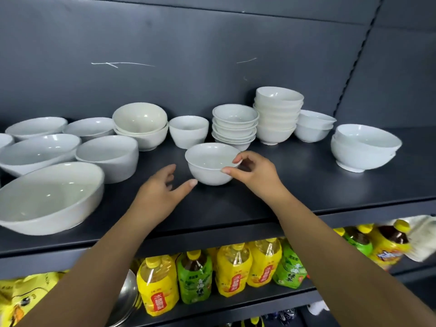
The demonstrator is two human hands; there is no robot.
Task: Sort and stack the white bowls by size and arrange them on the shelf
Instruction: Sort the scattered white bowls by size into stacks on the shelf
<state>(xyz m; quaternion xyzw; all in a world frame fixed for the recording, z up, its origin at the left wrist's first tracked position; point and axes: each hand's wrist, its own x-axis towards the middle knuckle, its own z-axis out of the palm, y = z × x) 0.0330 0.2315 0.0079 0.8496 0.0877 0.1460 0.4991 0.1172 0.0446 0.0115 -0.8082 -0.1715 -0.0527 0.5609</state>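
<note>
Partway through, I'd say: the tall stack of glossy white bowls [277,114] stands on the dark grey metal shelf [306,180] with shorter stacks close on either side, but well to its left wide shallow white bowls [42,152] lie loose and tilted, unsorted. In front of that stack and slightly left sits the small round white ceramic bowl [211,165], upright, empty and shiny, with the right hand [258,177] pinching its rim between thumb and forefinger. The left hand [160,193], further left, spreads its fingers, holding nothing.

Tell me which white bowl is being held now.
The lone small bowl at the front middle of the shelf: the right hand pinches its rim, the left hand lies open beside it. Nothing else is touched.
</note>
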